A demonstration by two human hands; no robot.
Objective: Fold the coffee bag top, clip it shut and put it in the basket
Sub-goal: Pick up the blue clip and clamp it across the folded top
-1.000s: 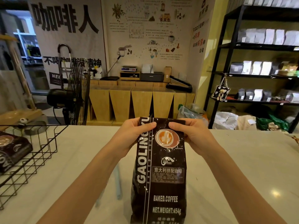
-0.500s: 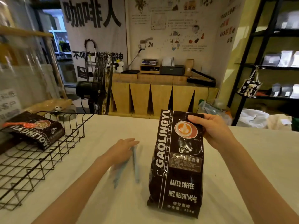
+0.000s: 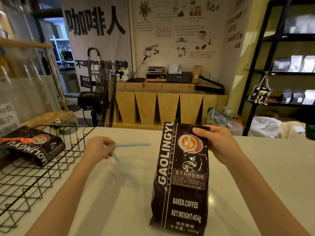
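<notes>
Coffee bag (image 3: 182, 176) stands upright, long axis vertical, folded top up.

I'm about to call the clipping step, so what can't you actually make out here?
- Blue clip, head view: motion-blurred in the left hand; its hinge and how the fingers grip it are unreadable.
- Coffee bag top fold: hidden behind the right hand and the bag's front.
- Bag's base: cut off by the bottom edge.
- Wire basket: cut off at the left edge.

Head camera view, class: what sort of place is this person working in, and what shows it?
Probably a coffee shop or roastery: shelves of packaged bags, a coffee-themed wall poster, and a counter where a coffee bag stands.
</notes>
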